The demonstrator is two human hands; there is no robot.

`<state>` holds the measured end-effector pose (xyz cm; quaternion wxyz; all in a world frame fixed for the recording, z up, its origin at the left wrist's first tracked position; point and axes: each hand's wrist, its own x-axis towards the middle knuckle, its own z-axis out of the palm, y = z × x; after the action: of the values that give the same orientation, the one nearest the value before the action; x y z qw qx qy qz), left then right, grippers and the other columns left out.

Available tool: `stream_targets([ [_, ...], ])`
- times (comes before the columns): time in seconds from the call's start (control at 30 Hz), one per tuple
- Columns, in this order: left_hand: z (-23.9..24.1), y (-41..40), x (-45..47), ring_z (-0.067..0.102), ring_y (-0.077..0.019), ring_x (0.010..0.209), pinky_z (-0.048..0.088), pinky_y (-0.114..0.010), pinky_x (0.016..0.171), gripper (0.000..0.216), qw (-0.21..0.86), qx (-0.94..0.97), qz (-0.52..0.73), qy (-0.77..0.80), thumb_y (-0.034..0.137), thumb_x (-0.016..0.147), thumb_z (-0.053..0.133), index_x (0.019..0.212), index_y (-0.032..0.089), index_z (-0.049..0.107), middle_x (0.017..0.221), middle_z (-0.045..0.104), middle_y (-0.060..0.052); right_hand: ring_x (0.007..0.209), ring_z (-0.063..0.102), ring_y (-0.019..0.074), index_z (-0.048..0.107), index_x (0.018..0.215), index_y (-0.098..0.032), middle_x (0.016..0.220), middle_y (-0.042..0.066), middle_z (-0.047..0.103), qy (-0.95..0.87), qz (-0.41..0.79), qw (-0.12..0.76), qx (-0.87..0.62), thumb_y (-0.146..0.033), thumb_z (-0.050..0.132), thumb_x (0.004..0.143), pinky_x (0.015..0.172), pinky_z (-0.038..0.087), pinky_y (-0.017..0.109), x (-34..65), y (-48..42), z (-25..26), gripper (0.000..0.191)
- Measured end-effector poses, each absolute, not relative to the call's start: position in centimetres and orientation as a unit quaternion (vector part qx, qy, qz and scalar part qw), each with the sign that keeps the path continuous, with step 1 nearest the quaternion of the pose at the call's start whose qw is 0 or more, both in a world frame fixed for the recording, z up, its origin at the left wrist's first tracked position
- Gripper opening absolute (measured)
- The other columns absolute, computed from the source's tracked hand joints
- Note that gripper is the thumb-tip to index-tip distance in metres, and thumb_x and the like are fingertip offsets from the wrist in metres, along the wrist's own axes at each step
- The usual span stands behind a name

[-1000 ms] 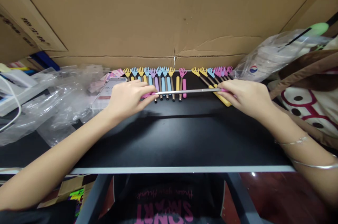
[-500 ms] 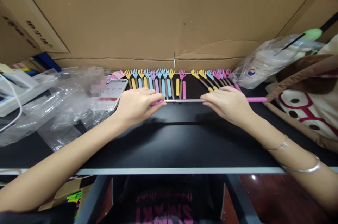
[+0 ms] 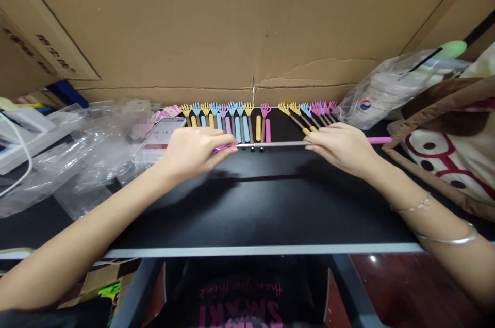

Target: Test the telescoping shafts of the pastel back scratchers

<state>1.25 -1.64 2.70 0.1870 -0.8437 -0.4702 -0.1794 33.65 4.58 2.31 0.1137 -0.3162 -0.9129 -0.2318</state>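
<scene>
A back scratcher [image 3: 270, 144] with a metal rod is stretched level between my hands, above the black table. My left hand [image 3: 199, 148] is closed around its pink end, mostly hidden by the fingers. My right hand [image 3: 342, 148] grips it near the other end, where a pink handle [image 3: 379, 140] sticks out to the right. Behind the rod lies a row of back scratchers with yellow, blue, purple and pink claw heads [image 3: 222, 110], several loose coloured handles among them. More scratchers [image 3: 309, 110] lie slanted behind my right hand.
A phone with a timer [image 3: 157, 137] lies by my left hand, next to crumpled clear plastic bags [image 3: 96, 147]. At right are a bagged drink cup [image 3: 377, 96] and a cloth bag [image 3: 436, 163]. Cardboard [image 3: 185, 23] walls the table's back.
My hands have moved slightly apart, and a longer stretch of metal rod shows between them. Less of the pink handle shows beyond my right hand.
</scene>
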Motion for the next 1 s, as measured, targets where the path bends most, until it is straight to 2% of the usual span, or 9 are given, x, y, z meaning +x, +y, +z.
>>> stream_targets([
  [0.3,3.9,-1.5,-1.1,0.065,-0.0165,0.073,0.025,-0.025,0.048,0.036,0.215,-0.831,-0.15,-0.491,0.047,0.094,0.038,0.089,0.029,0.068,0.083,0.072,0.0,0.063,0.048,0.017,0.053,0.069,-0.023,0.064,0.006,0.057,-0.894,-0.215,0.097,-0.381,-0.05,0.021,0.096,0.065,0.031,0.03,35.9,5.1,3.9,0.05],
  [0.47,3.8,-1.6,-5.0,0.063,-0.0196,0.079,0.027,-0.028,0.05,0.037,0.224,-0.803,-0.156,-0.529,0.052,0.094,0.036,0.092,0.03,0.066,0.093,0.072,0.001,0.066,0.049,0.0174,0.051,0.072,-0.024,0.071,0.008,0.06,-0.865,-0.237,0.071,-0.436,-0.06,0.023,0.093,0.063,0.03,0.03,40.8,6.0,4.0,0.05],
  [0.57,3.2,-2.2,-7.4,0.061,-0.0219,0.084,0.028,-0.028,0.052,0.039,0.194,-0.8,-0.143,-0.55,0.056,0.093,0.032,0.092,0.032,0.064,0.095,0.071,0.003,0.061,0.048,0.0176,0.047,0.069,-0.024,0.069,0.009,0.061,-0.845,-0.236,0.078,-0.474,-0.065,0.017,0.091,0.056,0.027,0.031,43.1,6.6,3.5,0.055],
  [0.7,2.9,-2.7,-8.7,0.057,-0.0215,0.085,0.026,-0.029,0.053,0.036,0.163,-0.791,-0.158,-0.568,0.057,0.093,0.033,0.092,0.036,0.061,0.098,0.068,0.005,0.064,0.05,0.018,0.048,0.072,-0.025,0.071,0.009,0.062,-0.852,-0.233,0.076,-0.463,-0.062,0.021,0.092,0.058,0.029,0.031,43.4,6.7,3.4,0.05],
  [0.87,3.5,-2.5,-11.0,0.052,-0.0207,0.082,0.023,-0.03,0.054,0.044,0.183,-0.78,-0.17,-0.573,0.059,0.092,0.032,0.09,0.028,0.062,0.089,0.064,-0.003,0.065,0.051,0.0171,0.048,0.071,-0.025,0.073,0.009,0.062,-0.839,-0.24,0.093,-0.48,-0.06,0.028,0.092,0.058,0.03,0.03,44.4,6.3,4.1,0.045],
  [1.0,4.0,-2.7,-14.0,0.051,-0.019,0.088,0.032,-0.026,0.061,0.057,0.261,-0.771,-0.107,-0.571,0.055,0.096,0.018,0.093,0.021,0.063,0.086,0.062,-0.005,0.066,0.052,0.0161,0.05,0.073,-0.024,0.073,0.007,0.062,-0.838,-0.263,0.094,-0.469,-0.058,0.028,0.092,0.056,0.03,0.028,45.4,6.5,3.7,0.045],
])
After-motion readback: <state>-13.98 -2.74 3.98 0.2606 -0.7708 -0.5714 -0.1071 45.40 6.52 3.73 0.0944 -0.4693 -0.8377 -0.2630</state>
